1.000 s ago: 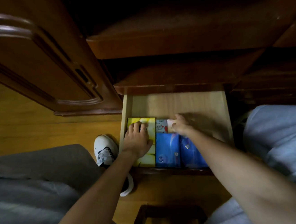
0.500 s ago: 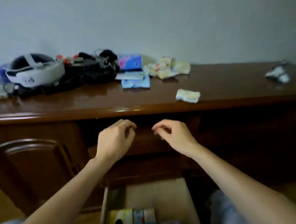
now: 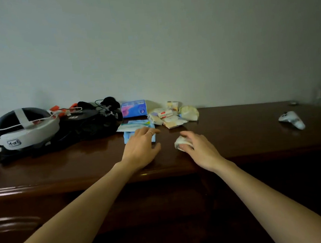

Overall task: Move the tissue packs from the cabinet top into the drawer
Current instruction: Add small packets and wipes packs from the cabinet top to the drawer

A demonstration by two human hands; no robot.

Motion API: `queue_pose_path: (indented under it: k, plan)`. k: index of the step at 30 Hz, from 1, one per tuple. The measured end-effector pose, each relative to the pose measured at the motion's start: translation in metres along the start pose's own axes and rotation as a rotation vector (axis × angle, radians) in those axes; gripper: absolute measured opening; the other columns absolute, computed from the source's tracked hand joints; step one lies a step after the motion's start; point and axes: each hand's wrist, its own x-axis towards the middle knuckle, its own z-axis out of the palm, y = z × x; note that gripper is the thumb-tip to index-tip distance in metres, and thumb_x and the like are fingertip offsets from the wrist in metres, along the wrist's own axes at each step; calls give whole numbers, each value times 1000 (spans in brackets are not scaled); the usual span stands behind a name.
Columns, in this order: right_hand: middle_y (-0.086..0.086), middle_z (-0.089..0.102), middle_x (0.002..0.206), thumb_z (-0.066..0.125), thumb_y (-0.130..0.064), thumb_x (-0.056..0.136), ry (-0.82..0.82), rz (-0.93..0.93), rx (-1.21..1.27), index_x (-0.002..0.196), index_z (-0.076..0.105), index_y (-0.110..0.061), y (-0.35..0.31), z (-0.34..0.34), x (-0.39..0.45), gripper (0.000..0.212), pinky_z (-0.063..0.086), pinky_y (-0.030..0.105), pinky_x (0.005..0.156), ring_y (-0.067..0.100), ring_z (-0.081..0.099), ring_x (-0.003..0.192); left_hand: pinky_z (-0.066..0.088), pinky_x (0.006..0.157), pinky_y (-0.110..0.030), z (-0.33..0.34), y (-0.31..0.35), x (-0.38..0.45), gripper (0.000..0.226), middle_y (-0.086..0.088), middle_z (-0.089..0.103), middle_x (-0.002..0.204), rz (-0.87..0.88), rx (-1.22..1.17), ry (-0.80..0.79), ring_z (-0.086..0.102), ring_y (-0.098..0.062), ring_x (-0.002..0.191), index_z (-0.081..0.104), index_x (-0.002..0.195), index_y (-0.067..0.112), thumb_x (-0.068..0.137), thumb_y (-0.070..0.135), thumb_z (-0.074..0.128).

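Right grip curls around a small white tissue pack on the counter; left grip lies open, fingers flat on a blue pack. Just beyond both, a cluster of packs awaits, suggesting much remains. No drawer is in view.

One head camera, close to the cabinet, facing the wall.

It looks forward from the person's head, a little above the cabinet top, which crosses the middle of the frame. The wall fills the upper half, both forearms enter from the lower corners, and the wide lens bends the edges.
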Motion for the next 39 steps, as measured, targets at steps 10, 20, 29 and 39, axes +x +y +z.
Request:
queue_pose_path:
  k: [10,20,29,39]
  plan:
    - [5,43,150,28,-49,105,-153,-15,-345,150,34,-36,27,43,97,47,36,47,107,29,37,135,32,110,-52,59,-27,162,58,-18,31,155,-189,130,-224,31,-41,140,36,152,32,96,36,49]
    - [8,46,147,30,-46,105,-119,-42,-376,148,38,-32,29,46,105,46,38,49,103,30,40,133,43,98,-43,96,-24,174,44,-21,45,139,-196,235,-96,51,-40,121,43,138,1,97,13,50]
    - [8,46,137,64,-44,89,41,-124,-138,140,36,-33,-8,33,39,60,50,43,85,35,59,114,40,87,-26,2,30,0,58,-3,49,137,-150,-376,298,51,-21,122,48,131,18,77,21,70]
    - [-17,45,127,47,-30,90,273,-42,418,141,44,-41,-9,162,-191,53,45,28,94,12,47,116,41,98,-16,39,55,-253,41,10,53,136,-441,-573,402,50,0,124,57,132,30,91,26,59]
